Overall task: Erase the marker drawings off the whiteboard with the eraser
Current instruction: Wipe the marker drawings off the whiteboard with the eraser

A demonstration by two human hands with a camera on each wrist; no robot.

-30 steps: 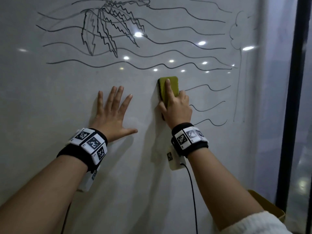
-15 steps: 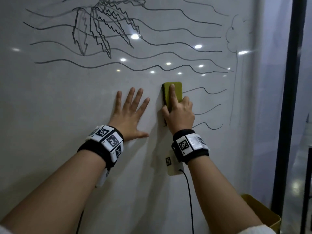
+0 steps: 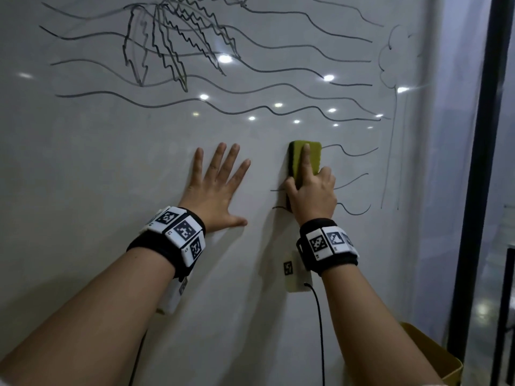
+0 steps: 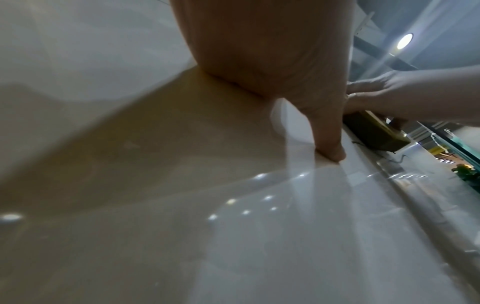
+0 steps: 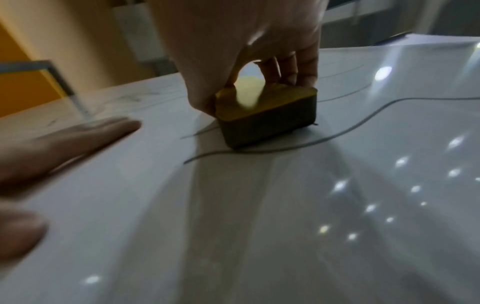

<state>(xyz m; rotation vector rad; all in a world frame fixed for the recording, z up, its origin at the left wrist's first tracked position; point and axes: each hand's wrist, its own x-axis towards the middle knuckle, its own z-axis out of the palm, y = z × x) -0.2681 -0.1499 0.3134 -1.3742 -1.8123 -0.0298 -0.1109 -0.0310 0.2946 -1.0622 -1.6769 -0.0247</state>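
Since the earlier frames: both hands sit lower against the wavy lines, and short line stubs show left of the eraser where none showed.

Left hand [image 3: 216, 190]: flat on the whiteboard [image 3: 97, 168], fingers straight and spread, thumb out toward the right hand; holds nothing.

Right hand [image 3: 312, 196]: clamped on the eraser [image 3: 305, 158], thumb on its left edge, index finger laid straight along the yellow-green back, other fingers curled at its right edge.

Eraser: just right of the left hand, dark felt face against the board, standing upright.

Marker drawings [image 3: 178, 48]: wavy lines and a zigzag figure above both hands; three short waves right of the eraser.

Right wrist view: shows the eraser [image 5: 265, 111] side-on, dark under-layer on a line, which the head view hides. Left wrist view: mostly palm [image 4: 272, 51] and glare.
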